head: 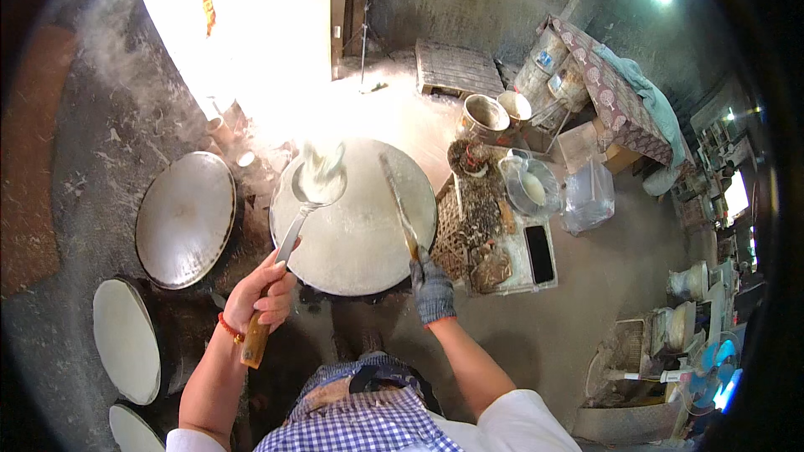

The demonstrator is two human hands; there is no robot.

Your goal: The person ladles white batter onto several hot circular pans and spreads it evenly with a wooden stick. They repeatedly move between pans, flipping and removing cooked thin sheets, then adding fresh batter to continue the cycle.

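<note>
My bare left hand [260,298] grips the wooden handle of a metal ladle [292,235]. The ladle's bowl hangs over the far left part of a round griddle [367,251], with pale batter [323,185] in it; a blurred pale streak shows at its upper rim. My right hand [431,289], in a grey knitted glove, is closed around the near end of a long narrow scraper-like tool [397,198]. That tool reaches across the right side of the griddle, and whether its blade touches the surface is unclear. The griddle face looks pale and coated.
Left stand another round griddle [185,220] and two pale-topped ones [125,342] [132,430]. To the right, a cluttered stand holds a plastic jug [531,188] and a phone [538,254]. Metal buckets [485,116] stand behind it. Bright glare hides the area beyond the griddle.
</note>
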